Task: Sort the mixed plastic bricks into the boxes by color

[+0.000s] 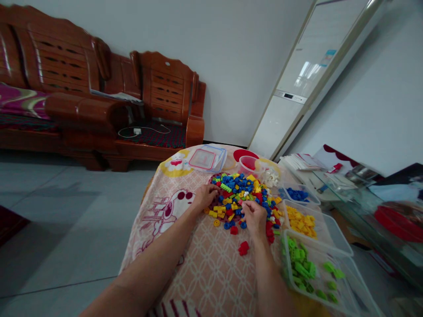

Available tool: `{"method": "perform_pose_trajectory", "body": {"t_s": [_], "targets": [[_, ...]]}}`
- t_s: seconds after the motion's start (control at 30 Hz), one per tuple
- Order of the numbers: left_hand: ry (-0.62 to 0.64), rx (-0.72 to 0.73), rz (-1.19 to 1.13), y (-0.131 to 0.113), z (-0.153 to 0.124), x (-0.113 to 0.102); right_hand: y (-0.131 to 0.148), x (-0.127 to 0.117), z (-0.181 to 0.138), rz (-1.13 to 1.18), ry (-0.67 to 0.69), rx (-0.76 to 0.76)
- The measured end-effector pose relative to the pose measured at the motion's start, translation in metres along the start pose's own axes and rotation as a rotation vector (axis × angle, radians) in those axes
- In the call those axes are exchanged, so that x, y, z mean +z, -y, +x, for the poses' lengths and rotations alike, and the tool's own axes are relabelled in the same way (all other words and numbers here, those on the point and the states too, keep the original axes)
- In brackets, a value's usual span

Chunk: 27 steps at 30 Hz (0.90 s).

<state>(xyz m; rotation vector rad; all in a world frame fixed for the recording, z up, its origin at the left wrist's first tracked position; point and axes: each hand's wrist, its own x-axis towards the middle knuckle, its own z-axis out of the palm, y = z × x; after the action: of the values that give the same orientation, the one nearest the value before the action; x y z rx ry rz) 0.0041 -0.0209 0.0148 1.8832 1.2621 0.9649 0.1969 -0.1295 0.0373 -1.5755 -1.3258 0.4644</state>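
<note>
A heap of small plastic bricks (243, 193) in blue, yellow, red and green lies on a pink patterned cloth (211, 268) over a table. My left hand (205, 196) rests at the heap's left edge, fingers curled on the bricks. My right hand (255, 215) sits at the heap's near side, its fingers bent down and pinched among the pieces; what they hold is hidden. A few loose red bricks (243, 248) lie just below my right hand.
Clear tubs stand to the right: green bricks (302, 266) nearest, yellow bricks (302, 221) beyond, blue bricks (297, 194) further. A tub with white pieces (271, 177) and stacked lids (207, 158) sit at the back. A wooden sofa (99, 97) stands far left, a glass table (370, 198) right.
</note>
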Motion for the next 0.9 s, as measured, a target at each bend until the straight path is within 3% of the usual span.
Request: {"method": "perform_pose_trajectory", "body": {"t_s": [0.13,0.3,0.47,0.6,0.9], "targets": [[-0.017,0.010,-0.005,0.001,0.000,0.000,0.002,0.008,-0.014,-0.207,0.097,-0.172],[-0.020,0.000,-0.006,0.002,0.000,0.000,0.007,0.019,-0.019,-0.594,0.177,-0.204],[-0.009,-0.011,0.001,0.000,-0.001,-0.001,0.007,0.025,-0.020,-0.722,0.229,-0.229],[-0.011,0.001,0.006,0.001,-0.001,-0.001,0.004,0.024,-0.021,-0.627,0.173,-0.212],[-0.004,0.008,-0.006,0.003,0.000,-0.001,-0.008,0.012,-0.017,0.050,-0.139,-0.019]]}}
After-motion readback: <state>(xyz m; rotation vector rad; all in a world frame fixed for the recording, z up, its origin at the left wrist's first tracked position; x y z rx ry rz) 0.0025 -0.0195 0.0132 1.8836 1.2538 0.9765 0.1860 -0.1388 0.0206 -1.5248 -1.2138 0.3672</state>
